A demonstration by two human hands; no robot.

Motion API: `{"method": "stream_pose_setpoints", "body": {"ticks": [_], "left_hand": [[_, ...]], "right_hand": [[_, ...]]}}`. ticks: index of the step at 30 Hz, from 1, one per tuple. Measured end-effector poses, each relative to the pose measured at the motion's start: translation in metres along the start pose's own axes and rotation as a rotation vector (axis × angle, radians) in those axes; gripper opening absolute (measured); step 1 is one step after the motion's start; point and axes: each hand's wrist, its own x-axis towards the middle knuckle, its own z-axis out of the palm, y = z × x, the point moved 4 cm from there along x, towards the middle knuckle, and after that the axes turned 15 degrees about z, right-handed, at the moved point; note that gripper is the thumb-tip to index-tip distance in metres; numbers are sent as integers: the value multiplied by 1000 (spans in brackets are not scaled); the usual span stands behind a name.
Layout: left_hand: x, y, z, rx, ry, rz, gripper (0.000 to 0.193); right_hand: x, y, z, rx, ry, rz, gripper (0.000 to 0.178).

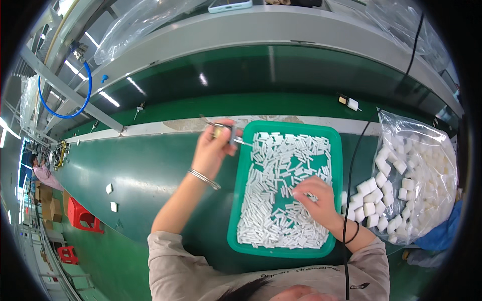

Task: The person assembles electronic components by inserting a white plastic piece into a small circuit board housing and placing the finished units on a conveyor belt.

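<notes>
My left hand (216, 143) is raised beside the upper left edge of a green tray (232, 220). Its fingers are closed round a small metal part (232, 133) with a brass-coloured piece and a thin rod that points toward the tray. Many short white tubes (276, 220) lie loose in the tray, with the green bottom showing between them. Over the tray's right side is my right hand (319, 198). Its fingertips are pinched together just above the tubes, and whatever they hold is too small to make out.
On the right, a clear plastic bag (432, 170) spills white blocks (374, 195) onto the green table (165, 155). A black cable (354, 165) hangs down past the tray. Beyond lies a small white-and-black part (349, 103). Two white pieces lie at left, near a red stool (83, 215).
</notes>
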Motion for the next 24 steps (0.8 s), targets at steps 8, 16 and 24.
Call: {"method": "stream_pose_setpoints", "body": {"ticks": [8, 16, 24], "left_hand": [[-67, -59, 68, -113, -77, -181, 25], [-73, -58, 66, 44, -113, 22, 20], [-73, -59, 61, -5, -64, -35, 21]], "right_hand": [[2, 26, -12, 555, 91, 308, 9], [-2, 31, -10, 617, 29, 345, 9], [-3, 28, -9, 593, 9, 321, 9]]}}
